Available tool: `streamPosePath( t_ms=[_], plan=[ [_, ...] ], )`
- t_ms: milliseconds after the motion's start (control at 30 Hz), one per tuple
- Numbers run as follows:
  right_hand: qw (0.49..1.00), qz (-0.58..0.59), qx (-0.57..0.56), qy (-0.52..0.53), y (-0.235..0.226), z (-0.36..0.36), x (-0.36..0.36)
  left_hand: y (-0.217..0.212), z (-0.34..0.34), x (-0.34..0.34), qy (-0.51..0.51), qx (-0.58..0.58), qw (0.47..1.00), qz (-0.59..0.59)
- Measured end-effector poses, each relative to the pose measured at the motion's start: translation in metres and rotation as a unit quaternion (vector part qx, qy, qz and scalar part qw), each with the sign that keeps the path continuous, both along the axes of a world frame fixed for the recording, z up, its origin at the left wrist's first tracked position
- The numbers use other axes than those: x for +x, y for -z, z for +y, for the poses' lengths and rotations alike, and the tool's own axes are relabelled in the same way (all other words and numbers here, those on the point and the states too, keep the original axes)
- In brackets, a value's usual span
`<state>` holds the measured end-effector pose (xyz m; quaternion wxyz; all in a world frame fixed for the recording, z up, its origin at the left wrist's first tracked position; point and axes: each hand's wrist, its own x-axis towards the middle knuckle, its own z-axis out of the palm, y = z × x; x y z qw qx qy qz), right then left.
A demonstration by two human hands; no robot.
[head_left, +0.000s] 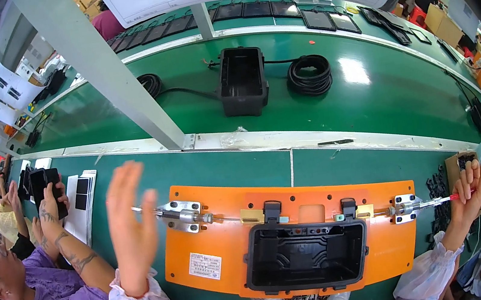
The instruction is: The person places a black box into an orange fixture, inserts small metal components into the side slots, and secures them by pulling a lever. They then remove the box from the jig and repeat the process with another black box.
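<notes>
"On the green surface (243, 168), what did you see from your remote station?"

"I saw an orange plate (218, 238) lying flat, with an open black box (306, 256) resting on it, toward the near edge. Metal fittings flanked the box: a left clamp (185, 215) and a right clamp (404, 208)."

"And the hands?"

"The left hand (130, 210) was raised and blurred, fingers spread and released, right by the left clamp's rod (158, 213); I couldn't tell whether they touched. The right hand (467, 190) met the red-tipped handle (436, 202) of the right clamp, but I couldn't tell whether its fingers had closed around it."

"Anything farther off?"

"Past a white rail (300, 141), I saw a second black box (239, 104) near a coiled cable (311, 87)."
</notes>
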<state>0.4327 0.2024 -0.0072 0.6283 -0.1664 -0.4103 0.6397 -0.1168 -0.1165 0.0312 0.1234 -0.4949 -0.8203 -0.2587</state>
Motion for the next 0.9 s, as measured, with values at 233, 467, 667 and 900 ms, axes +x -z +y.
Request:
streamPosePath(
  t_ms=[233,467,667,900],
  plan=[
    [1.000,0.004,-0.005,0.005,-0.001,0.000,-0.008,0.067,-0.068,-0.083,-0.141,0.338,0.840,-0.400],
    [1.000,-0.003,-0.014,0.025,-0.006,-0.005,-0.011,0.056,-0.050,-0.071,-0.017,0.422,0.742,-0.520],
    [1.000,-0.004,-0.003,0.013,-0.011,-0.005,-0.015,0.007,-0.028,-0.035,0.028,0.436,0.814,-0.383],
    [0.996,-0.074,0.046,0.034,-0.025,-0.018,-0.040,0.007,-0.026,-0.038,0.065,0.399,0.853,-0.330]
  ],
)
